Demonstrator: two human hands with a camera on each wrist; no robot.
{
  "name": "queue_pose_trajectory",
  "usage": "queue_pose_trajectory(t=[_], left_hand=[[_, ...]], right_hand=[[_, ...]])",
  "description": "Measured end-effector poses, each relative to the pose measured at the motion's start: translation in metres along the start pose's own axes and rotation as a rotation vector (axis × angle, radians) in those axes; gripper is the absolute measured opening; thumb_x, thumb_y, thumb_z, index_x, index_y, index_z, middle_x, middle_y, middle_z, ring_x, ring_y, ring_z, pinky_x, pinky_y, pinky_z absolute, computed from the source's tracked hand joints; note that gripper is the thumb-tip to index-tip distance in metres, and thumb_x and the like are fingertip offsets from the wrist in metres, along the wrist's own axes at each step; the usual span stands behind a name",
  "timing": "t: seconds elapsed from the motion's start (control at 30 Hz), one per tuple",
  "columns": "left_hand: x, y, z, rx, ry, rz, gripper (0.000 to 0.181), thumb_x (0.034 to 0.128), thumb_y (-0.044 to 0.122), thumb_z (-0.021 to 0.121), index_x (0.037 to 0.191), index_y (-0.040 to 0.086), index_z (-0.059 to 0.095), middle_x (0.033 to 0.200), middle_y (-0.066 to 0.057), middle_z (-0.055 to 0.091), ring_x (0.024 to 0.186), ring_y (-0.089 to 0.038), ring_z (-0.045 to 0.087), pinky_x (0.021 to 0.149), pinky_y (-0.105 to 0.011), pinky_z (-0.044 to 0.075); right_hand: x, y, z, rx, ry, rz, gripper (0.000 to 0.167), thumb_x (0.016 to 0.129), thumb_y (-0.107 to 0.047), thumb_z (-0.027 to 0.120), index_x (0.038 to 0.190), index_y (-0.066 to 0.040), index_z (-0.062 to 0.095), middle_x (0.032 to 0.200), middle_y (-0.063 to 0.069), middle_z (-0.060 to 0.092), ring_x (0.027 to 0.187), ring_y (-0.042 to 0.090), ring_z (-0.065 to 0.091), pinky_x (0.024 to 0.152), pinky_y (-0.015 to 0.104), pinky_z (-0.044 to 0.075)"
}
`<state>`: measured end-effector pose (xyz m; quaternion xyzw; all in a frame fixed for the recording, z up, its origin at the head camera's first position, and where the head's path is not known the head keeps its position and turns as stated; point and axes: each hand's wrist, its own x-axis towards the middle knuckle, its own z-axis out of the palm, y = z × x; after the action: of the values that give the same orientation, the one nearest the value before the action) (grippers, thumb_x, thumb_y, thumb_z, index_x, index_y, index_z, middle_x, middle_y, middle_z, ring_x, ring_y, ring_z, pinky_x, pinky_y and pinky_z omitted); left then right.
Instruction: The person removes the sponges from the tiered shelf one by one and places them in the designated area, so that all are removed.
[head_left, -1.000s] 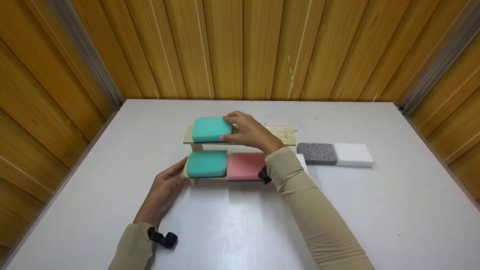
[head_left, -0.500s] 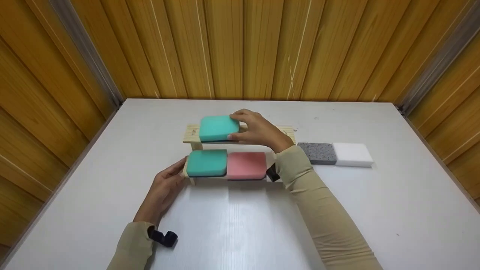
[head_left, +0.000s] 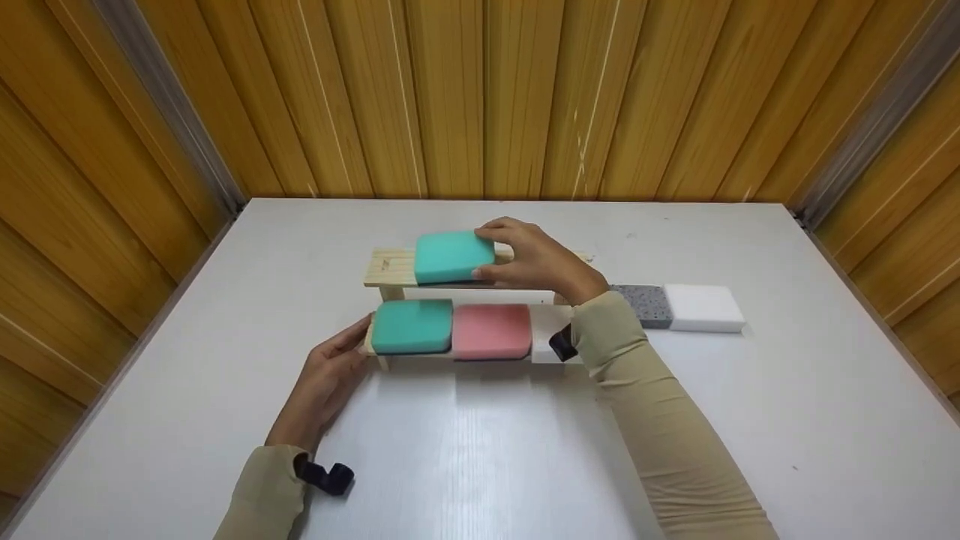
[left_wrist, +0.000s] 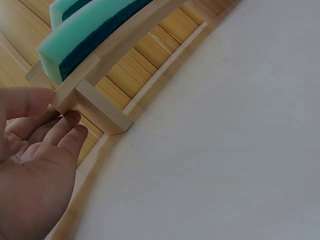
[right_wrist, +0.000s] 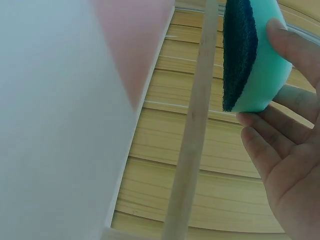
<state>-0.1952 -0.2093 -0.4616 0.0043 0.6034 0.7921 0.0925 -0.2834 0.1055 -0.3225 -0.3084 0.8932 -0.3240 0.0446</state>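
A two-step wooden rack (head_left: 388, 271) stands mid-table. My right hand (head_left: 536, 256) pinches a turquoise sponge (head_left: 454, 256) by its right end, thumb at the front and fingers behind. That sponge is over the rack's upper board; its dark scouring pad (right_wrist: 240, 52) faces the board in the right wrist view, and a gap shows between them. My left hand (head_left: 334, 375) grips the left end of the lower board (left_wrist: 75, 86), thumb above and fingers underneath. On the lower board lie another turquoise sponge (head_left: 412, 327), a pink sponge (head_left: 491, 331) and a white block (head_left: 544, 352), partly covered by the right wrist.
Right of the rack, a speckled grey sponge (head_left: 651, 304) and a white sponge (head_left: 705, 307) lie side by side on the white table (head_left: 750, 420). The right forearm partly covers the grey one. Wood-patterned panels (head_left: 517, 97) rise behind the table and at both sides.
My right hand has moved the turquoise sponge to the right over the upper board, baring more of the board's left end. The left hand has kept its place on the rack.
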Motion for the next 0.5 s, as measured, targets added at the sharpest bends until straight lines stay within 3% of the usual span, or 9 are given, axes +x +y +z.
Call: queue_pose_trajectory(t=[0.37, 0.5], left_hand=[[0.001, 0.000, -0.002, 0.046, 0.016, -0.015, 0.057, 0.0934, -0.002, 0.050, 0.148, 0.008, 0.036, 0.157, -0.002, 0.032, 0.145, -0.017, 0.029, 0.110, -0.022, 0.038], [0.000, -0.001, -0.003, 0.010, 0.020, -0.024, 0.057, 0.0943, 0.003, 0.055, 0.148, 0.007, 0.036, 0.156, -0.003, 0.032, 0.144, -0.017, 0.030, 0.109, -0.021, 0.039]], right_hand=[[-0.015, 0.006, -0.012, -0.035, -0.002, 0.006, 0.067, 0.086, -0.031, 0.072, 0.142, -0.006, 0.046, 0.143, 0.009, 0.047, 0.133, 0.024, 0.043, 0.113, 0.042, 0.038], [-0.020, 0.007, -0.016, -0.031, 0.007, -0.009, 0.067, 0.086, -0.031, 0.072, 0.142, -0.005, 0.046, 0.142, 0.010, 0.048, 0.132, 0.025, 0.044, 0.113, 0.043, 0.038]])
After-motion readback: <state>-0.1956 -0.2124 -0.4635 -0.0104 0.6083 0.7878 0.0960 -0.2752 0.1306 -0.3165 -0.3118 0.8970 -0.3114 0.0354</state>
